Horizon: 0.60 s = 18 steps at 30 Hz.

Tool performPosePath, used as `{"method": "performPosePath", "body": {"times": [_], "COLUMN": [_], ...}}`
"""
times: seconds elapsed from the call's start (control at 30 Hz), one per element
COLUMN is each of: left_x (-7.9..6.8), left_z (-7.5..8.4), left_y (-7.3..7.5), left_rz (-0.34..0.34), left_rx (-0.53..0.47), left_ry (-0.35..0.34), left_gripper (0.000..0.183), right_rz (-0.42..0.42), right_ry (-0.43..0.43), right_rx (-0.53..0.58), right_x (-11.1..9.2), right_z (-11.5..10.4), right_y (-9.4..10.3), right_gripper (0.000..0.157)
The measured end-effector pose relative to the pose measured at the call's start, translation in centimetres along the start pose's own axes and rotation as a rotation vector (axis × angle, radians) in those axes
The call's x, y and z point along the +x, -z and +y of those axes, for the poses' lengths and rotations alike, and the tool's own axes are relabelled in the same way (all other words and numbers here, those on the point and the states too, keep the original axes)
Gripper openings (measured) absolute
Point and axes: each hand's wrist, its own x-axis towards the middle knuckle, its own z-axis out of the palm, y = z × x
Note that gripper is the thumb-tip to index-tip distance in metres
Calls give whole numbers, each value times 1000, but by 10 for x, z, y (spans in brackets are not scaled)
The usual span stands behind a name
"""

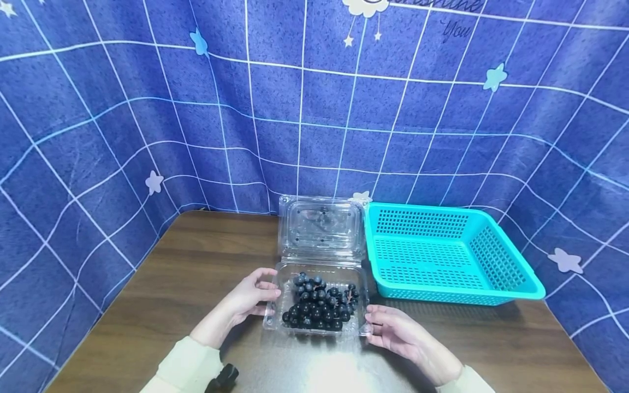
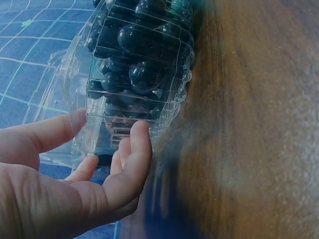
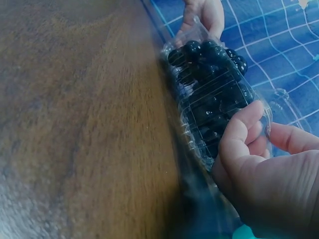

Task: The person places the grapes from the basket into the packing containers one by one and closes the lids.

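Note:
A clear plastic clamshell box (image 1: 361, 278) stands with its hinged lid (image 1: 321, 224) folded back, away from me. Dark grapes (image 1: 316, 311), some on their stems, fill the middle of its base. My left hand (image 1: 253, 295) holds the base at its left edge; the left wrist view has the thumb at the rim and the fingers against the ribbed side wall. On the opposite side, my right hand (image 1: 393, 330) grips the right edge near the front corner, thumb and fingers on either side of the rim in the right wrist view.
A turquoise plastic basket (image 1: 452, 297) with slotted walls stands right of the box on the brown wooden table (image 1: 221, 234). A blue curtain (image 1: 324, 109) with a white grid and stars hangs behind and at both sides. A small black object (image 1: 226, 376) shows beside the left sleeve.

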Motion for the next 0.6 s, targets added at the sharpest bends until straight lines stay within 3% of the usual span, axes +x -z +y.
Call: {"method": "performPosePath", "body": {"times": [0.2,0.6], "left_x": [0,0], "left_z": [3,10], "left_y": [0,-1], "left_rz": [3,89], "left_rx": [8,125], "left_ry": [6,-3], "left_gripper": [58,56], "right_rz": [-2,-11], "right_ry": [15,33], "right_rx": [-4,-9], "right_x": [1,0], "right_z": [0,0], "right_y": [0,3], "right_gripper": [13,13]}}
